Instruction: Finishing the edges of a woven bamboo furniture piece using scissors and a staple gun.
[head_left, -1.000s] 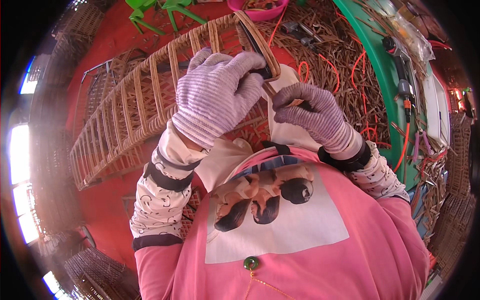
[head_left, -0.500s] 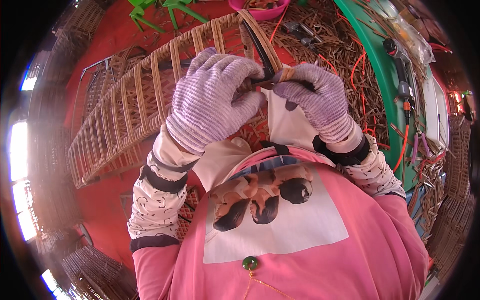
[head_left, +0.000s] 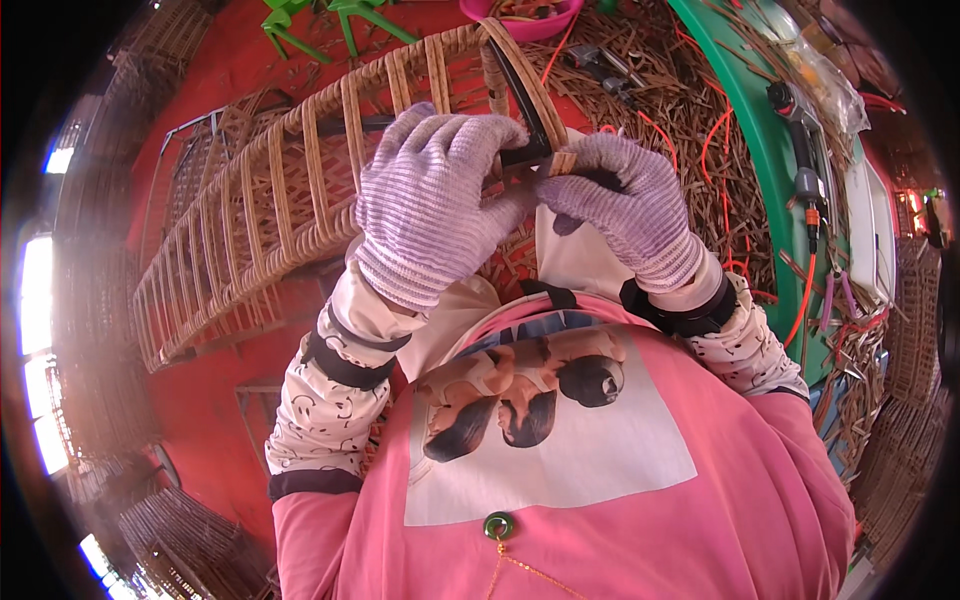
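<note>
A brown wicker frame (head_left: 284, 197) stretches from the lower left up to a corner in front of me, with strips wound round its dark bars. My left hand (head_left: 428, 210), in a purple-and-white striped glove, has its fingers curled over the frame near that corner. My right hand (head_left: 632, 205), gloved alike, pinches a brown wicker strip (head_left: 563, 161) against the corner, where a black bar (head_left: 527, 100) lies bare. The thumbs and fingertips of both hands nearly meet there, and the glove fingers partly hide the strip's end.
Many loose strips (head_left: 690, 140) litter the red floor (head_left: 200, 400) beyond my right hand. On the right, a green table (head_left: 745, 85) bears a power tool (head_left: 800, 140) and purple-handled pliers (head_left: 838, 298). At the back are a pink basin (head_left: 535, 28) and green stool legs (head_left: 350, 25).
My left hand has shifted slightly right and down along the frame. The right hand has moved a little left and closer to the corner, still pinching the strip.
</note>
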